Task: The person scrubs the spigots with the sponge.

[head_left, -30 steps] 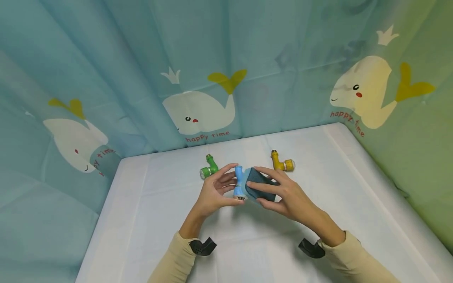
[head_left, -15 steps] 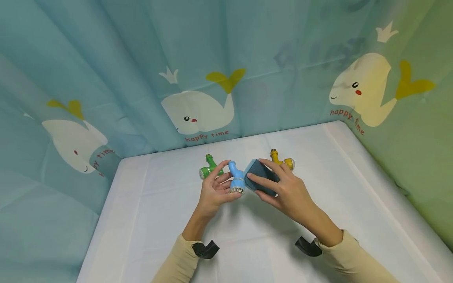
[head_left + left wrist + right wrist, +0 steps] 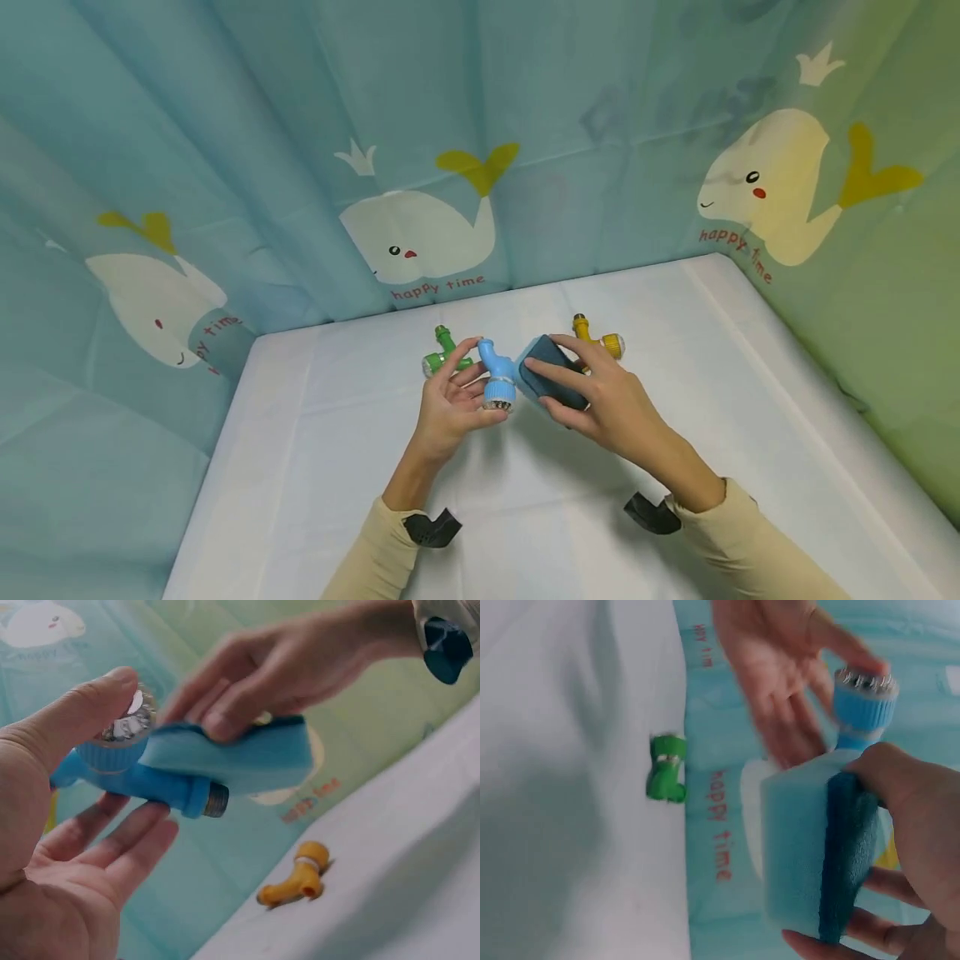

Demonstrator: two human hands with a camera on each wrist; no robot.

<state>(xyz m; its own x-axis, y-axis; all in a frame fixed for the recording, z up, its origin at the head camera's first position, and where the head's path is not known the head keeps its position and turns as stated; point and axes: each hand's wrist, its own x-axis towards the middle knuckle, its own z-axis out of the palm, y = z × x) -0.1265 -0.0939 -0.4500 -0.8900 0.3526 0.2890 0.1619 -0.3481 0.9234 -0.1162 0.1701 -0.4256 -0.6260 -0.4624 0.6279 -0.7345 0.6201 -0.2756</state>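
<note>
A light blue plastic tap [image 3: 496, 364] is held above the table in my left hand [image 3: 447, 414], between thumb and fingertips. Its ridged knob has a silver end, and a metal threaded end [image 3: 217, 801] shows in the left wrist view. My right hand [image 3: 617, 406] grips a sponge [image 3: 795, 840] with a pale blue foam side and a dark scouring side. The foam lies right at the tap's side, overlapping it in the left wrist view. My right fingers spread over the dark face, hiding part of it.
Behind my left hand a green tap [image 3: 447, 339] lies on the white table [image 3: 337, 467]. A yellow tap [image 3: 612, 346] lies behind my right hand, partly hidden. Blue-green curtains [image 3: 562, 208] printed with whales surround the table's back and sides.
The blue tap has shifted slightly left and turned, so its bent body and knob show more. The sponge has moved a little up, away from me, still beside the tap.
</note>
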